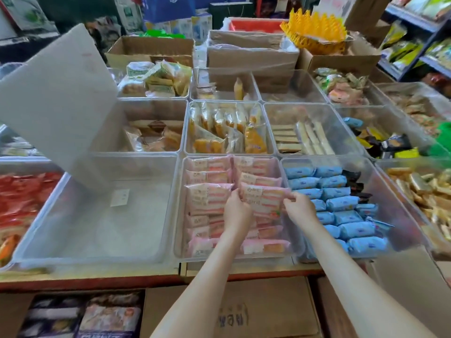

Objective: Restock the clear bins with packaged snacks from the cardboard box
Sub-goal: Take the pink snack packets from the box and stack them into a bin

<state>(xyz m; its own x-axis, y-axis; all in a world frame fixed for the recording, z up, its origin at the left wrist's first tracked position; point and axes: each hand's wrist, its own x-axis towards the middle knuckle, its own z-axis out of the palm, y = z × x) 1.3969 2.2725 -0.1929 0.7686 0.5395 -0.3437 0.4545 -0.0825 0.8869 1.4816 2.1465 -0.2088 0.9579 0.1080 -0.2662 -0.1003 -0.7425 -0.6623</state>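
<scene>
Pink snack packet [263,200] sits between both hands, over matching packets [207,178] in the clear bin [179,215] — left hand [238,209] pinches its left edge, right hand [299,208] its right edge, fingers curled onto it.

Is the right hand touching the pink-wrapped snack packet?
Touching. Head view shows the right hand pinching the right edge of the pink-wrapped snack packet.

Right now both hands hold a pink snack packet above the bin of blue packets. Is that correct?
No. In the head view the left hand and right hand hold the pink snack packet above the pink-packet bin; the blue packets lie in the neighbouring bin.
</scene>
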